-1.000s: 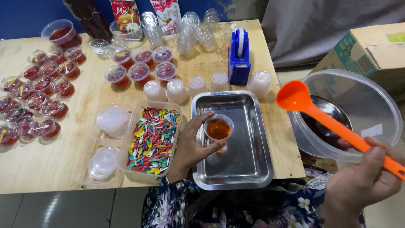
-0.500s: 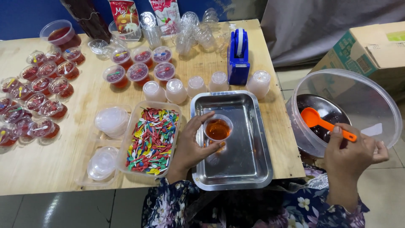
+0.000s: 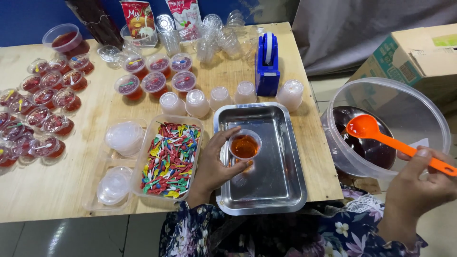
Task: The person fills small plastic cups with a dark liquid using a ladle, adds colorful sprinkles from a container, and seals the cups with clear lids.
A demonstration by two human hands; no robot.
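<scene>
While filled, lidded jelly cups [image 3: 45, 112] crowd the table's [image 3: 57, 190] left side, a clear box of coloured plastic picks [image 3: 170, 154] sits next to a steel tray [image 3: 271, 190]. Left hand [image 3: 214, 166] in tray, fingers curled around a small clear cup [image 3: 244, 145], thumb one side, fingertips the other, cup upright and part full of amber liquid. Empty cups upside down in a row behind the tray, blue tape dispenser [image 3: 266, 64] further back. Right of the table edge, a big clear tub [image 3: 395, 126] with dark liquid at the bottom. Right hand [image 3: 423, 183] pinches the handle of an orange ladle [image 3: 369, 129], thumb on top, other fingers wrapped under; bowl over the tub, contents not readable. Judgement: keep the cup flat on the tray, bring the ladle level, pour slowly over the cup centre so spills land in the tray.
</scene>
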